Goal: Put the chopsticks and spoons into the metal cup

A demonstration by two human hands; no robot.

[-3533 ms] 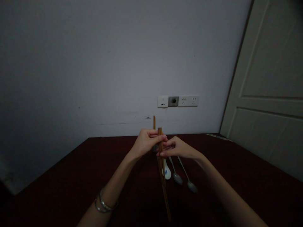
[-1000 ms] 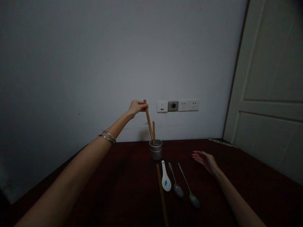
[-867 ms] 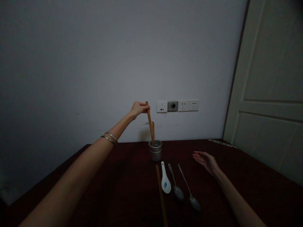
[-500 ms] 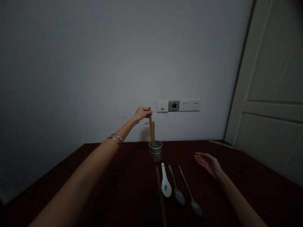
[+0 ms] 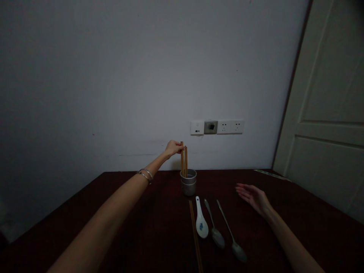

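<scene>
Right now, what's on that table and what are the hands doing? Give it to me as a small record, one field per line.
Left hand: pinching held chopsticks near the top, lower ends inside the cup
Right hand: open, holding nothing
Metal cup: upright, other chopsticks also standing in it
Laid out, left to right: loose chopsticks, white spoon with blue mark, metal spoon, longer metal spoon
Surface: dark red table
Wall behind: socket plate
</scene>
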